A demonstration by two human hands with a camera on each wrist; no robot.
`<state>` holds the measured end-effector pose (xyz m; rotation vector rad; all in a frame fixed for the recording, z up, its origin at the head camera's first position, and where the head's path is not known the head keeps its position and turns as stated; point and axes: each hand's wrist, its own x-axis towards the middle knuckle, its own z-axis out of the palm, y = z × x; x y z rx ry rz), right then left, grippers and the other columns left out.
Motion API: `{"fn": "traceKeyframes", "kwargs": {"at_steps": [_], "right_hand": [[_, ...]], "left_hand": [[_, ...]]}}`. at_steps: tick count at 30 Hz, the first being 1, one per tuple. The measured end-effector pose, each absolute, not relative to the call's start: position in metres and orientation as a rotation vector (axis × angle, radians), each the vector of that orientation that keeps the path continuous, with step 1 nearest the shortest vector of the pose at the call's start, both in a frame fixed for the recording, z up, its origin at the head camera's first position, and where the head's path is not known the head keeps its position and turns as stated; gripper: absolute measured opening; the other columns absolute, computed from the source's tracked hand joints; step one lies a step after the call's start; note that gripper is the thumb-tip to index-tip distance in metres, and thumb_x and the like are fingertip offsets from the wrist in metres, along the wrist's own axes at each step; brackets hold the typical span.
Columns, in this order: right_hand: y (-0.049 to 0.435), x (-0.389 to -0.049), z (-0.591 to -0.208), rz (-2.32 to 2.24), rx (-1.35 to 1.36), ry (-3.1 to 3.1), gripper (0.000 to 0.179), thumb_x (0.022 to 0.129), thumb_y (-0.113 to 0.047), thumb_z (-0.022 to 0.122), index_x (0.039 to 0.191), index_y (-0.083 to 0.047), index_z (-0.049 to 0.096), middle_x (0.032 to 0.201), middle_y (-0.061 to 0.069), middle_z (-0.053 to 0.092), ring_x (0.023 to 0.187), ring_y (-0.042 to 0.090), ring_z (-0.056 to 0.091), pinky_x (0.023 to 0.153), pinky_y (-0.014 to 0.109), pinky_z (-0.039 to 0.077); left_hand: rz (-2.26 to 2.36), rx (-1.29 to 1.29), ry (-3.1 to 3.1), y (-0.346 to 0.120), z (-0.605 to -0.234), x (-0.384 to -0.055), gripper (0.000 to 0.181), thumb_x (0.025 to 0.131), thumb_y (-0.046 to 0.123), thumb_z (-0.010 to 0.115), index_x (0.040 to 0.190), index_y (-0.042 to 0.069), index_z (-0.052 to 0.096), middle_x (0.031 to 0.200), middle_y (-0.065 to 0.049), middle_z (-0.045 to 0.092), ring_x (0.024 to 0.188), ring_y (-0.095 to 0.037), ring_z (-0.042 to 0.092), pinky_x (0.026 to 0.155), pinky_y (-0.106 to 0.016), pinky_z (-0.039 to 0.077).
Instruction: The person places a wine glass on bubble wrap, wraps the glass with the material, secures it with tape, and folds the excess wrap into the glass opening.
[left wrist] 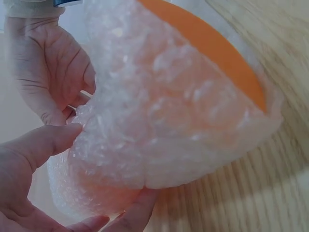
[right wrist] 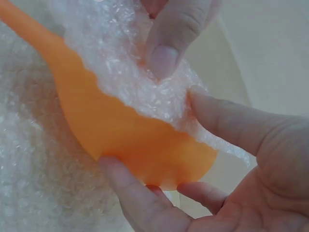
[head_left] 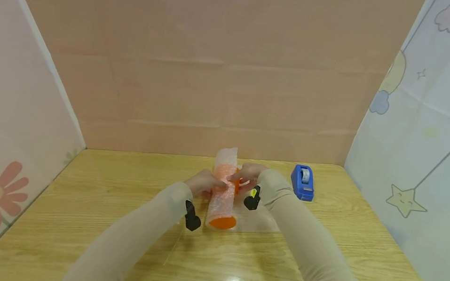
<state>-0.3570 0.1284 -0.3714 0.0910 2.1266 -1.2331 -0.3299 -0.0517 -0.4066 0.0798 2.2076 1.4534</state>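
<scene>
The orange object (right wrist: 120, 121) lies between the two hands on the surface (head_left: 363, 254), partly inside the bubble wrap (head_left: 221, 201), and its long axis runs from near the person towards the back wall. Both hands touch this bundle, so neither is nearer. The left hand (head_left: 202, 182) grips its left side, the thumb upon the wrap and fingers lower down. The right hand (head_left: 248, 173) holds the right side, with its thumb at the wrap's edge and fingers curled against the uncovered orange part. To the right of the bundle, more wrap lies flat, and beyond it stands a blue tape dispenser (head_left: 304, 183). I cannot read any brand, label or writing.
</scene>
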Motion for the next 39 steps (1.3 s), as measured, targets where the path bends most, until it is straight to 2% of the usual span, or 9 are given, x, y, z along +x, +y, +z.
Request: {"fn": "traceKeyframes", "kwargs": {"at_steps": [5, 12, 19, 22, 26, 30, 35, 37, 39], "right_hand": [[0.125, -0.358, -0.379, -1.266, 0.057, 2.089, 0.044, 0.095, -0.018, 0.062, 0.127, 0.009, 0.049, 0.140, 0.022, 0.044, 0.126, 0.032, 0.049, 0.103, 0.043, 0.044], [0.133, -0.365, -0.390, -1.315, -0.002, 2.022, 0.038, 0.097, -0.014, 0.058, 0.126, 0.010, 0.052, 0.143, 0.023, 0.043, 0.130, 0.032, 0.046, 0.099, 0.039, 0.048], [0.142, -0.364, -0.393, -1.339, 0.031, 2.033, 0.013, 0.096, -0.008, 0.058, 0.096, 0.003, 0.065, 0.107, 0.012, 0.058, 0.091, 0.019, 0.060, 0.087, 0.033, 0.055], [0.141, -0.358, -0.388, -1.268, 0.050, 2.134, 0.022, 0.095, -0.012, 0.060, 0.108, 0.006, 0.062, 0.112, 0.014, 0.058, 0.091, 0.020, 0.060, 0.092, 0.035, 0.052], [0.138, -0.353, -0.380, -0.967, 0.052, 2.466, 0.069, 0.090, -0.031, 0.067, 0.139, 0.008, 0.038, 0.143, 0.022, 0.039, 0.116, 0.031, 0.052, 0.101, 0.042, 0.045], [0.131, -0.354, -0.376, -0.628, -0.005, 2.747, 0.088, 0.084, -0.037, 0.073, 0.144, 0.010, 0.028, 0.151, 0.030, 0.022, 0.133, 0.045, 0.033, 0.107, 0.051, 0.035], [0.116, -0.351, -0.365, -0.460, -0.140, 2.830, 0.043, 0.085, -0.018, 0.071, 0.117, 0.008, 0.058, 0.131, 0.026, 0.049, 0.114, 0.039, 0.049, 0.095, 0.047, 0.045], [0.113, -0.348, -0.363, -0.438, -0.199, 2.822, 0.021, 0.085, -0.011, 0.067, 0.098, 0.004, 0.061, 0.108, 0.017, 0.058, 0.093, 0.028, 0.053, 0.079, 0.039, 0.048], [0.110, -0.345, -0.361, -0.475, -0.236, 2.792, 0.006, 0.084, -0.005, 0.062, 0.082, -0.002, 0.056, 0.088, 0.009, 0.055, 0.077, 0.020, 0.048, 0.067, 0.032, 0.043]], "left_hand": [[1.411, 0.081, 2.262, -0.057, -0.403, -0.329, 0.037, 0.083, 0.023, 0.074, 0.107, -0.002, 0.061, 0.093, -0.007, 0.063, 0.072, -0.019, 0.058, 0.076, -0.038, 0.055], [1.447, 0.113, 2.288, -0.055, -0.401, -0.328, 0.046, 0.081, 0.019, 0.076, 0.115, -0.002, 0.053, 0.099, -0.009, 0.061, 0.068, -0.017, 0.058, 0.066, -0.034, 0.053], [1.386, 0.079, 2.368, -0.046, -0.403, -0.329, 0.077, 0.077, 0.020, 0.079, 0.134, -0.004, 0.032, 0.122, -0.016, 0.044, 0.077, -0.020, 0.057, 0.071, -0.038, 0.055], [1.356, 0.078, 2.398, -0.043, -0.403, -0.330, 0.088, 0.076, 0.021, 0.080, 0.139, -0.006, 0.026, 0.125, -0.017, 0.041, 0.075, -0.020, 0.055, 0.070, -0.037, 0.054], [1.331, 0.060, 2.414, -0.041, -0.400, -0.329, 0.098, 0.076, 0.022, 0.080, 0.145, -0.005, 0.017, 0.126, -0.017, 0.041, 0.072, -0.020, 0.053, 0.071, -0.038, 0.052], [1.304, 0.042, 2.433, -0.039, -0.399, -0.327, 0.102, 0.076, 0.023, 0.080, 0.148, -0.005, 0.013, 0.124, -0.016, 0.042, 0.070, -0.020, 0.052, 0.064, -0.033, 0.049], [1.328, 0.064, 2.431, -0.037, -0.398, -0.323, 0.100, 0.075, 0.020, 0.081, 0.145, -0.006, 0.015, 0.121, -0.015, 0.043, 0.073, -0.021, 0.052, 0.064, -0.032, 0.049], [1.360, 0.081, 2.417, -0.038, -0.399, -0.322, 0.098, 0.074, 0.018, 0.080, 0.144, -0.006, 0.016, 0.122, -0.016, 0.043, 0.075, -0.022, 0.053, 0.067, -0.034, 0.050], [1.383, 0.100, 2.410, -0.039, -0.400, -0.322, 0.095, 0.075, 0.017, 0.081, 0.143, -0.006, 0.020, 0.124, -0.017, 0.043, 0.079, -0.021, 0.055, 0.069, -0.034, 0.052]]}}
